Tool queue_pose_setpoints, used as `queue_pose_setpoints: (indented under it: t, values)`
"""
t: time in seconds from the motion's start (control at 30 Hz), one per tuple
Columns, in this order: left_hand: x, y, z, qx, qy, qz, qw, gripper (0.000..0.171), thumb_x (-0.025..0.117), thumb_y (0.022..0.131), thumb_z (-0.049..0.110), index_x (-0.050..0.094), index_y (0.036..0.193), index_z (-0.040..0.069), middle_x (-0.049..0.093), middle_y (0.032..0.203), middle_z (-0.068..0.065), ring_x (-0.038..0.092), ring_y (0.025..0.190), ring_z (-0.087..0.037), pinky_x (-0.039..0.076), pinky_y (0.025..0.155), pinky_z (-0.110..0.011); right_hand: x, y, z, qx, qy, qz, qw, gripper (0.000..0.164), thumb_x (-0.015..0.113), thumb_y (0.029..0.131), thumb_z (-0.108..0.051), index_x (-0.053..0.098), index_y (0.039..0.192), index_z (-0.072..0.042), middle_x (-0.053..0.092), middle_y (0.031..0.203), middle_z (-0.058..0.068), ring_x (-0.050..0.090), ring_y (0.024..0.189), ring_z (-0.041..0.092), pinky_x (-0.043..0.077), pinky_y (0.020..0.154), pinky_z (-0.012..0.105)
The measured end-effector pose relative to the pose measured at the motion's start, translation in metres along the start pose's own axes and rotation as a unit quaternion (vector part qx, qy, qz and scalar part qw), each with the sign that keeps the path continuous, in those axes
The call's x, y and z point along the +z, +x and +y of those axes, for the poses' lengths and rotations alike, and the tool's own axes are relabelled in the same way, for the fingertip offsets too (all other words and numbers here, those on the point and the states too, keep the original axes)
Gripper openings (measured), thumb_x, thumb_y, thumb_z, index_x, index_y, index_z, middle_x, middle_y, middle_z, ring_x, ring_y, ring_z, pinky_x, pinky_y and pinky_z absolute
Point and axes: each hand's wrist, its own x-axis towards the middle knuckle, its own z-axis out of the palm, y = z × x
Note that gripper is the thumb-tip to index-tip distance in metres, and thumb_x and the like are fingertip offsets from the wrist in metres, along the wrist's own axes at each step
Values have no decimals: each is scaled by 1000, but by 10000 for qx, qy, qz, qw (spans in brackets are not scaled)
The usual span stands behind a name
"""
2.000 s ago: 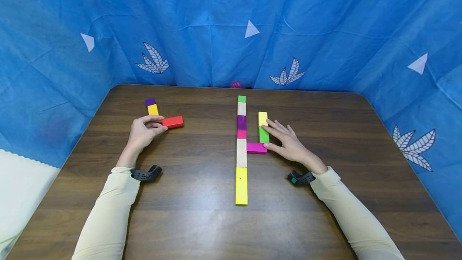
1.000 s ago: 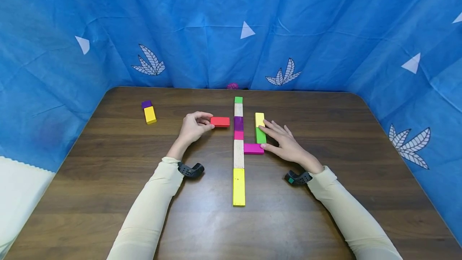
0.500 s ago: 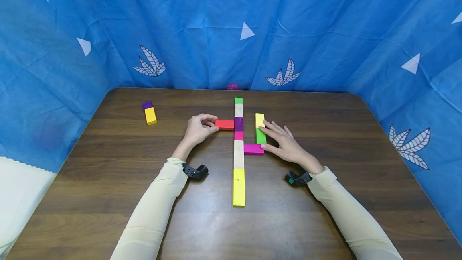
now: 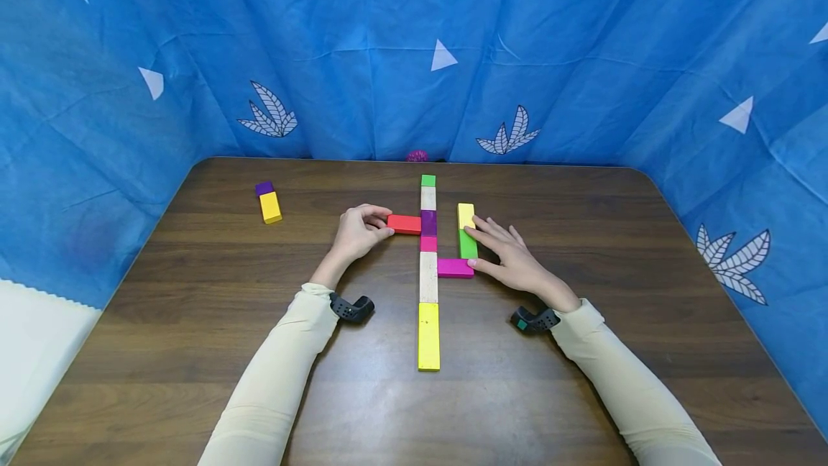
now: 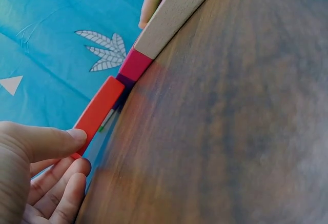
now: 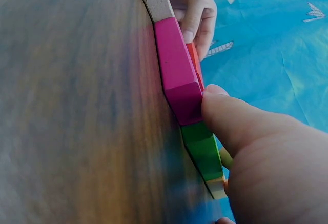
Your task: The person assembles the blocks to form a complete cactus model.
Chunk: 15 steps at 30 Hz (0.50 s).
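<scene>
My left hand (image 4: pixel 359 232) pinches the left end of a red block (image 4: pixel 404 224) between thumb and fingers. The block's right end meets the side of a purple block (image 4: pixel 429 223) in a straight column of coloured blocks. Pink (image 4: pixel 428 244), whitish (image 4: pixel 428 277) and yellow (image 4: pixel 429 336) blocks follow it toward the near edge. My right hand (image 4: pixel 514 259) has its fingers extended. Its thumb touches a magenta block (image 6: pixel 179 65) jutting right from the column, while other fingers rest at a green block (image 4: pixel 468 244) and a pale yellow block (image 4: pixel 465 215).
At the back left of the brown wooden table (image 4: pixel 194 351) lie a small purple block (image 4: pixel 264 188) and a yellow-orange block (image 4: pixel 270 208), end to end. A green block (image 4: pixel 428 180) tops the column's far end. A blue curtain (image 4: pixel 362 56) hangs behind the table.
My left hand has carried the red block rightward from beside the yellow-orange block to the column, with only a slight shift in the last half second. The right hand has stayed at its blocks.
</scene>
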Motion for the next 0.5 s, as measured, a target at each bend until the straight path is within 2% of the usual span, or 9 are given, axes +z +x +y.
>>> queue_pose_setpoints:
  t: [0.2, 0.5]
  values:
    - [0, 0, 0, 39, 200, 3, 9998, 30, 79, 77, 4, 73, 106, 0, 69, 94, -15, 64, 71, -15, 51, 64, -16, 0, 0, -1, -14, 12, -3, 10000, 66, 64, 94, -38, 38, 152, -19, 22, 163, 6, 14, 151, 36, 0, 117, 66]
    - [-1, -1, -1, 86, 285, -66, 9995, 29, 79, 78, 4, 73, 106, 0, 68, 96, -15, 64, 74, -19, 51, 65, -17, 0, 1, -1, 47, -4, -19, 10000, 66, 64, 94, -37, 38, 151, -19, 22, 163, 6, 13, 151, 35, 0, 117, 66]
